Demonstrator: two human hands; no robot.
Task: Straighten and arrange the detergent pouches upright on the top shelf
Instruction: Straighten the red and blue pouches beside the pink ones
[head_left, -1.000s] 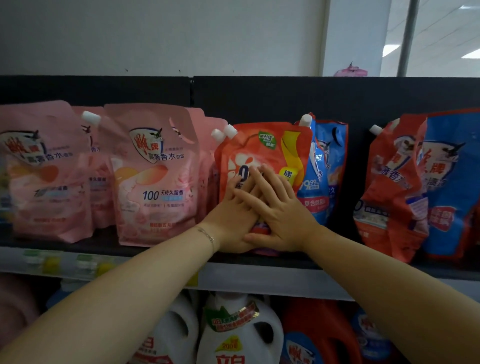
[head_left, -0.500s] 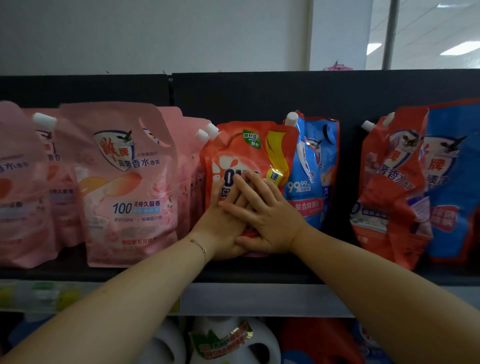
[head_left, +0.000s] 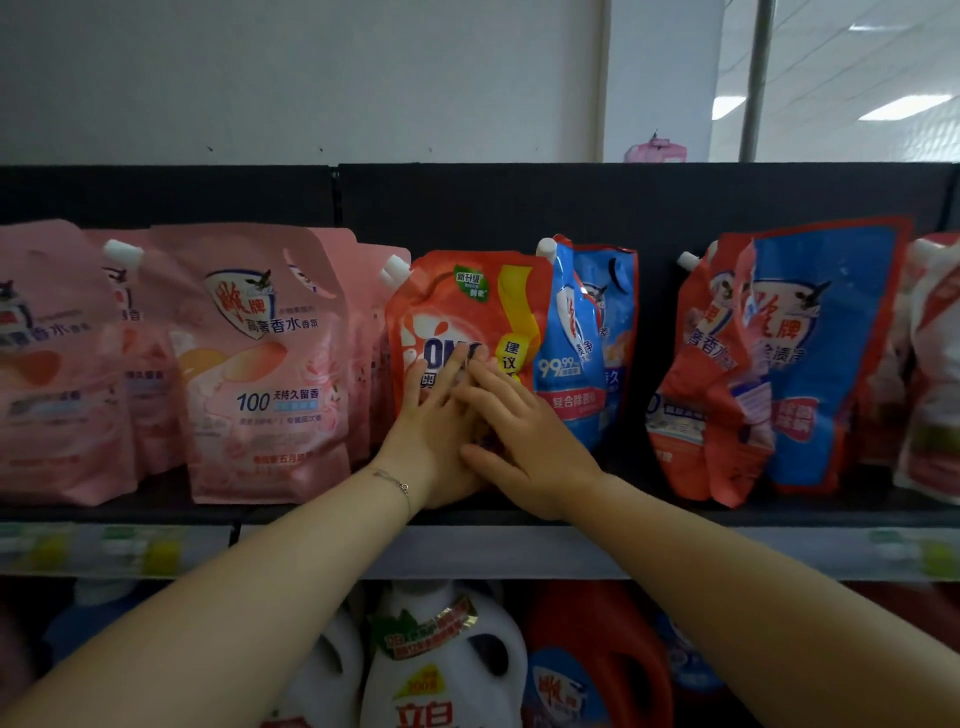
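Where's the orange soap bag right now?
In the head view, the orange pouch stands mid-picture on the top shelf, pink pouch on its left, blue pouch on its right. The left hand and right hand press flat against it.

Retail shop, laundry aisle. A black shelf (head_left: 779, 517) carries rows of printed detergent pouches (head_left: 265, 364) of several brands, faced outward with duplicates behind them. A label strip (head_left: 130, 551) with coloured tags runs along the shelf's front edge. Large detergent bottles (head_left: 441, 670) bearing promotional stickers stand underneath. Panel lights (head_left: 904, 106) sit in a tiled ceiling beyond.
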